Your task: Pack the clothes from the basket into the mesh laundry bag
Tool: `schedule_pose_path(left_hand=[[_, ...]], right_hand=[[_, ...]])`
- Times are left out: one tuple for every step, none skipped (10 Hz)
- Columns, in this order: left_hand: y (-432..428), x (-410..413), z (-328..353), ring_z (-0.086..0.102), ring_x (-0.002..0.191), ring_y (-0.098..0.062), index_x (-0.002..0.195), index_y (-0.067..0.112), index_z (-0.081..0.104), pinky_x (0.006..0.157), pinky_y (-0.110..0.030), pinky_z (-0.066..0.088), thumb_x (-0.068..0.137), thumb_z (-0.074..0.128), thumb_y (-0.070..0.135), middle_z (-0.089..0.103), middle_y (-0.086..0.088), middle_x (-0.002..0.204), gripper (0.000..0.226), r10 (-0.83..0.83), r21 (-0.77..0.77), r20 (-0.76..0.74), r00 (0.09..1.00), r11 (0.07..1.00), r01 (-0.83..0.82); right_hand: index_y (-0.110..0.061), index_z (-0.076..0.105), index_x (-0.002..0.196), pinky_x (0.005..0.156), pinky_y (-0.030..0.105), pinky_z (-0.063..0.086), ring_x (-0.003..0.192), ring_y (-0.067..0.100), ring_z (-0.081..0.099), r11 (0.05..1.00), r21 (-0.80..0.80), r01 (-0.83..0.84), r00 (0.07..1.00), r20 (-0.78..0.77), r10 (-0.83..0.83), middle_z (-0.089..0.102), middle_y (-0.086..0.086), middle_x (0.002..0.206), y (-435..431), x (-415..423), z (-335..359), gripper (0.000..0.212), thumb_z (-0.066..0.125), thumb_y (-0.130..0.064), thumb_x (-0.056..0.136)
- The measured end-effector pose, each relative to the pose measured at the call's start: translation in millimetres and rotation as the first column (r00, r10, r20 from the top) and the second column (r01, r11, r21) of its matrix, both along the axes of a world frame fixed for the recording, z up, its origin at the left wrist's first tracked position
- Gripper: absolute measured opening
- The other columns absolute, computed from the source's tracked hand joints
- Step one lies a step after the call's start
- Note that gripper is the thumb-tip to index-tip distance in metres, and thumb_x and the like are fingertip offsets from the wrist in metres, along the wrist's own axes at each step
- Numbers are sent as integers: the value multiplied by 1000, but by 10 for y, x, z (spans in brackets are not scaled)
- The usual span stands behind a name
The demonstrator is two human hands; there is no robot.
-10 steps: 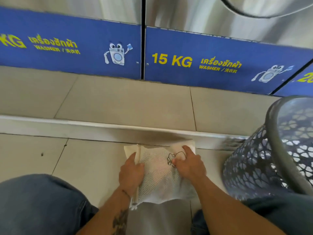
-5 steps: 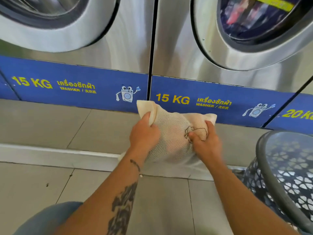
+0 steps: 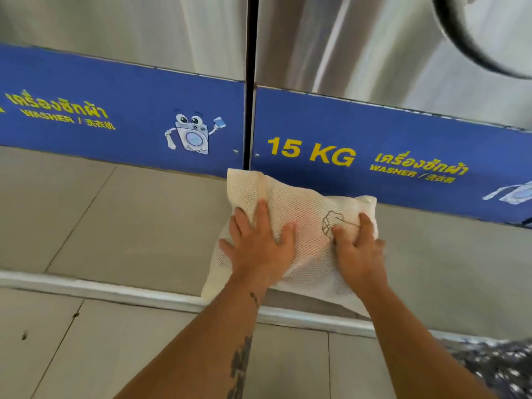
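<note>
The cream mesh laundry bag point(image 3: 305, 208), stuffed and puffy, lies on the raised tiled step against the blue base panel of the washers. A faint pink shows through the mesh. My left hand point(image 3: 259, 246) lies flat on its left half with fingers spread and straight. On the bag's right half, beside the printed line drawing, my right hand point(image 3: 358, 249) presses with fingers mostly extended. The dark patterned basket point(image 3: 501, 367) shows only as a blurred corner at the bottom right.
Two steel washers point(image 3: 374, 53) with blue "15 KG" panels point(image 3: 403, 156) stand right behind the bag. A white step edge point(image 3: 115, 289) runs across the floor between the lower tiles and the raised tiles.
The bag was on the lower floor, then gripped and lifted by both hands. Now it rests on the raised step by the washer base, and both hands have flattened onto it.
</note>
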State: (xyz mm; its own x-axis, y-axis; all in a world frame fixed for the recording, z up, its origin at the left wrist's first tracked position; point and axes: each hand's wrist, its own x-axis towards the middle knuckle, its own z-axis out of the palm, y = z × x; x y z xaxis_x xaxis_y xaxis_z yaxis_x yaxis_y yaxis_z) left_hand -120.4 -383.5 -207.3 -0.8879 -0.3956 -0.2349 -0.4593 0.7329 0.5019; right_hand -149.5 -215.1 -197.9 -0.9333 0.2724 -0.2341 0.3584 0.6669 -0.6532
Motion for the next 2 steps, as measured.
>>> schedule_pose_path(left_hand=[[-242, -69, 332, 0, 148, -35, 151, 40, -4, 112, -66, 8, 82, 23, 77, -8, -10, 162, 83, -149, 59, 259, 954, 989, 139], [-422, -50, 840, -7, 148, -36, 153, 35, -2, 113, -66, 0, 86, 21, 71, -12, -14, 162, 79, -219, -34, 356, 908, 968, 247]], right_hand=[[-37, 20, 158, 116, 51, 33, 138, 45, 41, 995, 18, -98, 969, 229, 92, 37, 26, 153, 171, -72, 283, 76, 52, -59, 93], [-33, 25, 157, 116, 52, 35, 138, 45, 41, 978, 55, -200, 912, 376, 165, 36, 25, 153, 267, -88, 729, 78, 45, -63, 88]])
